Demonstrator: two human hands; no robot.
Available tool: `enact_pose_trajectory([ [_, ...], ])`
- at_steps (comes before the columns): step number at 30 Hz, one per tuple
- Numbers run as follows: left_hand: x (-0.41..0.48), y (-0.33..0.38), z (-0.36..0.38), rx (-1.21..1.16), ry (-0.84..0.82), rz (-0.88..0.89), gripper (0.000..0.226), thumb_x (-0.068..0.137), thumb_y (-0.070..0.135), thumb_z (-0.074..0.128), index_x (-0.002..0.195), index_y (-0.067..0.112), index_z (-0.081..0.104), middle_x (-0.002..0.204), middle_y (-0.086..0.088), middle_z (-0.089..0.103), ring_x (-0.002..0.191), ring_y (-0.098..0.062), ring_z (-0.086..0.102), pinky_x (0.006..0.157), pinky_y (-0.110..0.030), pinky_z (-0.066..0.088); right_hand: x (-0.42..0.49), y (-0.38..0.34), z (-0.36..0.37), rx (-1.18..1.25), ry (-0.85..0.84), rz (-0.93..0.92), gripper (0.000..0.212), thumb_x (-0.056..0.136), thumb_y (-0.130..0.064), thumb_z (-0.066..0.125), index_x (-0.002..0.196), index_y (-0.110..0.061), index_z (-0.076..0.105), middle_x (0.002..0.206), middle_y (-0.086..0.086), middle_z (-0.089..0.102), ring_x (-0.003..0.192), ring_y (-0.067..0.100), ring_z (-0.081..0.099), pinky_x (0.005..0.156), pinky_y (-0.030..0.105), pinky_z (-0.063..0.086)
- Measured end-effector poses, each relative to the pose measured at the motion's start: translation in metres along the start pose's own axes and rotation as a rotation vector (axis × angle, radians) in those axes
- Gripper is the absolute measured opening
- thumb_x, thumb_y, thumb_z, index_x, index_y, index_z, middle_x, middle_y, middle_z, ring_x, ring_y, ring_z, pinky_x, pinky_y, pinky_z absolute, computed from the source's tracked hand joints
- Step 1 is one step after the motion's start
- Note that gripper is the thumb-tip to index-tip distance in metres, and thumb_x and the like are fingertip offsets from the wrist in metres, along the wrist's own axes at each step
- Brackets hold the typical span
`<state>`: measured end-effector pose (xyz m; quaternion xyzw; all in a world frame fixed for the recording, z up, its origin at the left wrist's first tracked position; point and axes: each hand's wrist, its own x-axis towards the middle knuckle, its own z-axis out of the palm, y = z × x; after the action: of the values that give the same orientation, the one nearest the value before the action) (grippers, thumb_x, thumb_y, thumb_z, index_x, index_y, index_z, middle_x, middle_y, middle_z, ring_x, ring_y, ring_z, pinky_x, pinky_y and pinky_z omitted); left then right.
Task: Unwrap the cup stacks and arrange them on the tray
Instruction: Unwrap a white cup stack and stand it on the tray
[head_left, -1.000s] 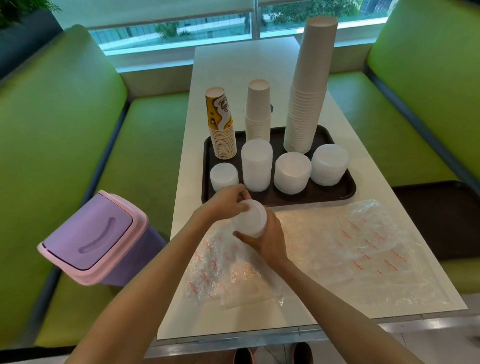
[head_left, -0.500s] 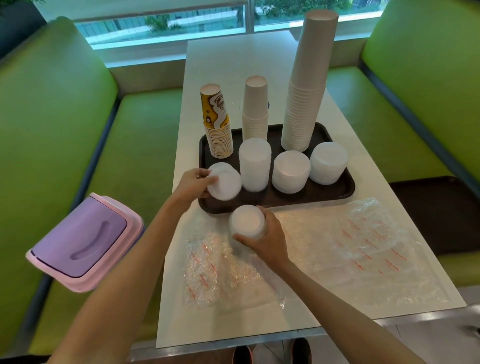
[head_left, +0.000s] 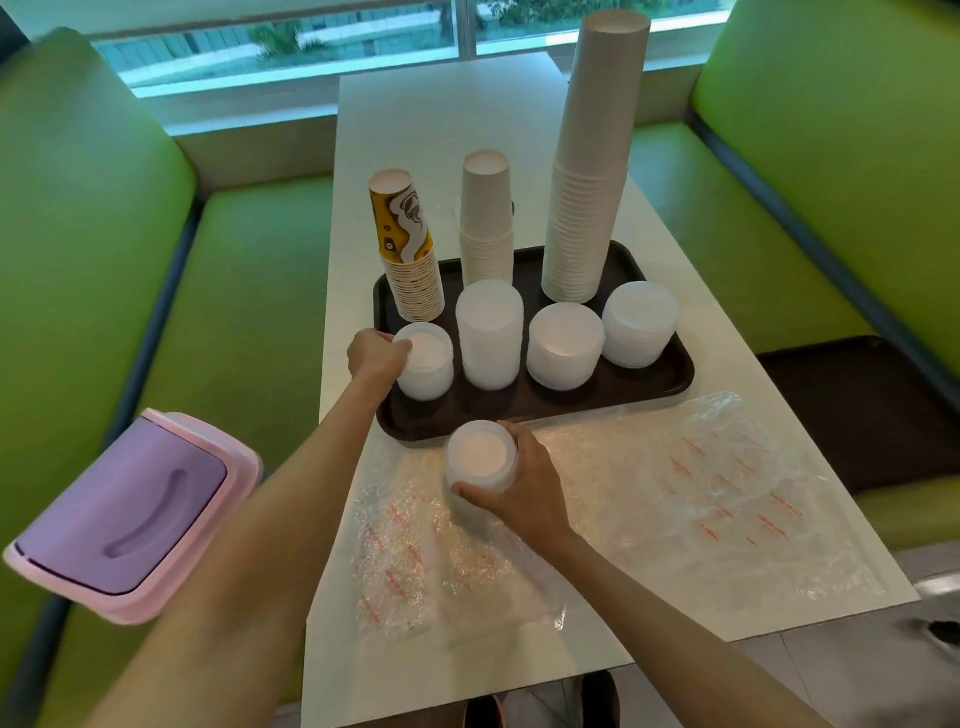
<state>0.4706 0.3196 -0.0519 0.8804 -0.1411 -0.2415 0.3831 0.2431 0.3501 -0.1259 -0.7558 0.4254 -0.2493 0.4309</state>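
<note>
A dark brown tray (head_left: 670, 382) on the white table carries three paper cup stacks: a yellow printed one (head_left: 408, 249), a short white one (head_left: 487, 218) and a tall white one (head_left: 589, 166). In front of them stand stacks of white lids. My left hand (head_left: 375, 356) grips the leftmost lid stack (head_left: 426, 361) on the tray. My right hand (head_left: 522, 483) holds another small stack of white lids (head_left: 479, 460) over the table, just in front of the tray. Under it lies a crumpled clear wrapper (head_left: 441, 566) with red print.
A second clear wrapper (head_left: 727, 493) lies flat on the right half of the table. A purple and pink lidded bin (head_left: 130, 514) stands on the left green bench. A dark tray (head_left: 862, 410) rests on the right bench. Green seat backs flank the table.
My left hand took some lids off the stack held in my right hand and carried them forward onto the leftmost lid stack on the tray. My right hand stayed near the tray's front edge.
</note>
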Motion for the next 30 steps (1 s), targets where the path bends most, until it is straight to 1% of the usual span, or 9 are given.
enact_pose_trajectory([
  [3,-0.006,-0.002,0.002,0.144,0.035,0.066,0.034,0.09,0.019,0.06,0.118,0.001,0.058,0.125,-0.019,0.056,0.112,-0.034,0.055,0.092,-0.039,0.045,0.0,0.0,0.0,0.001,-0.002,0.002,0.091,0.056,-0.057,0.085,0.13,-0.02,0.046,0.128,-0.004,0.054,0.116,0.014,0.05,0.096,0.03,0.046],
  [6,-0.012,-0.003,0.002,0.192,0.057,0.199,0.046,0.094,0.029,0.057,0.132,0.005,0.047,0.136,-0.019,0.041,0.123,-0.034,0.046,0.1,-0.039,0.039,0.0,0.001,0.0,0.003,0.0,0.004,0.091,0.056,-0.056,0.085,0.13,-0.02,0.046,0.128,-0.004,0.054,0.116,0.014,0.05,0.095,0.028,0.045],
  [9,-0.017,-0.004,0.004,0.266,-0.021,0.339,0.071,0.086,0.045,0.064,0.142,0.013,0.035,0.145,-0.017,0.031,0.133,-0.035,0.035,0.106,-0.045,0.035,-0.001,0.0,0.0,-0.005,0.0,-0.001,0.092,0.056,-0.057,0.085,0.13,-0.019,0.046,0.128,-0.003,0.054,0.116,0.014,0.05,0.096,0.029,0.046],
  [12,-0.017,-0.007,0.007,0.374,-0.109,0.364,0.089,0.077,0.05,0.072,0.147,0.017,0.028,0.151,-0.014,0.026,0.137,-0.035,0.031,0.108,-0.049,0.034,-0.001,-0.001,0.002,-0.019,-0.011,0.004,0.093,0.057,-0.059,0.083,0.131,-0.02,0.044,0.13,-0.003,0.053,0.116,0.013,0.049,0.097,0.029,0.045],
  [17,-0.018,-0.007,0.007,0.4,-0.14,0.383,0.085,0.079,0.039,0.074,0.146,0.016,0.028,0.149,-0.012,0.032,0.134,-0.032,0.038,0.106,-0.044,0.037,0.0,-0.001,0.001,-0.016,-0.025,0.021,0.092,0.058,-0.059,0.083,0.132,-0.022,0.043,0.131,-0.005,0.052,0.116,0.011,0.048,0.096,0.022,0.041],
  [19,-0.018,-0.007,0.007,0.402,-0.14,0.377,0.085,0.079,0.039,0.074,0.146,0.016,0.028,0.149,-0.012,0.032,0.134,-0.032,0.038,0.106,-0.043,0.036,0.0,-0.001,0.001,-0.021,-0.024,0.021,0.093,0.058,-0.059,0.083,0.133,-0.022,0.043,0.131,-0.005,0.052,0.117,0.011,0.048,0.094,0.018,0.038],
  [25,-0.016,-0.008,0.009,0.425,-0.156,0.369,0.086,0.08,0.04,0.073,0.147,0.017,0.025,0.148,-0.013,0.033,0.132,-0.034,0.039,0.105,-0.045,0.037,-0.001,-0.003,-0.001,-0.006,-0.02,0.026,0.091,0.058,-0.055,0.085,0.132,-0.021,0.044,0.13,-0.004,0.053,0.116,0.011,0.048,0.093,0.018,0.038],
  [28,-0.019,-0.009,0.008,0.383,-0.173,0.359,0.093,0.079,0.042,0.073,0.15,0.017,0.018,0.153,-0.014,0.026,0.137,-0.034,0.031,0.109,-0.047,0.032,-0.001,-0.003,0.0,-0.006,-0.018,0.026,0.093,0.057,-0.059,0.084,0.132,-0.021,0.044,0.13,-0.004,0.054,0.116,0.012,0.049,0.093,0.019,0.039],
  [30,-0.025,-0.01,0.004,0.327,-0.133,0.37,0.098,0.079,0.045,0.072,0.151,0.017,0.012,0.156,-0.013,0.018,0.142,-0.033,0.022,0.112,-0.049,0.027,-0.002,-0.003,0.001,-0.01,-0.008,0.019,0.096,0.055,-0.065,0.079,0.132,-0.02,0.045,0.13,-0.002,0.055,0.116,0.014,0.051,0.094,0.021,0.042],
])
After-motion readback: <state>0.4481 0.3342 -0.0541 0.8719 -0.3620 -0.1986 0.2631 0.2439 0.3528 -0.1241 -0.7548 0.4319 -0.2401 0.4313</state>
